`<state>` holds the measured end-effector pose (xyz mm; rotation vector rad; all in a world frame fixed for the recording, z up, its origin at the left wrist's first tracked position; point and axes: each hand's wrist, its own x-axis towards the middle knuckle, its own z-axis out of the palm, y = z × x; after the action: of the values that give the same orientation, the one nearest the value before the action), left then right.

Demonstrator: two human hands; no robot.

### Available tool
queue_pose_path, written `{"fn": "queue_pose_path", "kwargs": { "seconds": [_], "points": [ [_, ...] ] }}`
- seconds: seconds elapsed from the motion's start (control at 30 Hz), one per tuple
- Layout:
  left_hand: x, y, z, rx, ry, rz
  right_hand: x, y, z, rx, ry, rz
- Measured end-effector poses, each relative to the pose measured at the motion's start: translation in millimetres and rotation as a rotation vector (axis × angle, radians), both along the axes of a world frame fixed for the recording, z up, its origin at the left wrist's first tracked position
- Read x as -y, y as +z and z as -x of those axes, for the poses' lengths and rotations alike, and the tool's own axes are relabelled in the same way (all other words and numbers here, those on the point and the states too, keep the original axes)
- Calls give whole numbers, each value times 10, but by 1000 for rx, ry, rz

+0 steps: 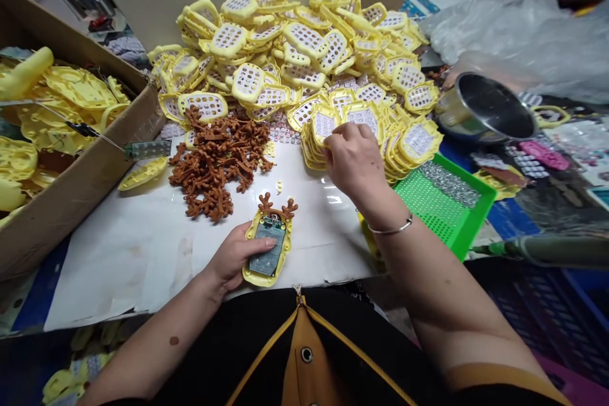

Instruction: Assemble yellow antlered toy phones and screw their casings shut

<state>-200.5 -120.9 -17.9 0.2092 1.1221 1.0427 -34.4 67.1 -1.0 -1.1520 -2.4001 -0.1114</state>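
Note:
My left hand (234,258) grips a yellow toy phone shell (259,276) low over the table's front edge, thumb across the grey-green circuit board (263,252) inside it. Brown antlers (277,205) stick out of the shell's top end. Over the stacked yellow keypad covers (362,119), my right hand (356,162) is closed with fingers bent downward; its fingertips and anything between them are hidden. A heap of loose brown antlers (221,162) lies beyond my left hand. Small yellow pieces (279,187) are scattered beside that heap.
Behind the stacks rises a big pile of yellow covers (304,41) against a white carton (190,6). A cardboard box (90,146) of yellow shells stands left. To the right are a green tray (477,228) holding screws (450,184), a metal pot (457,117) and plastic bags (523,38).

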Motion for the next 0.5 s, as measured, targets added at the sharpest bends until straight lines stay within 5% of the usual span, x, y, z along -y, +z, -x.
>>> {"fn": "queue_pose_path", "kwargs": {
  "seconds": [0.23,0.5],
  "points": [
    [-102,92,193,36,151,-95,274,-159,-88,-81,118,-465],
    [-193,261,191,3,167,-212,953,-294,-154,-110,496,-513]
  ]
}}
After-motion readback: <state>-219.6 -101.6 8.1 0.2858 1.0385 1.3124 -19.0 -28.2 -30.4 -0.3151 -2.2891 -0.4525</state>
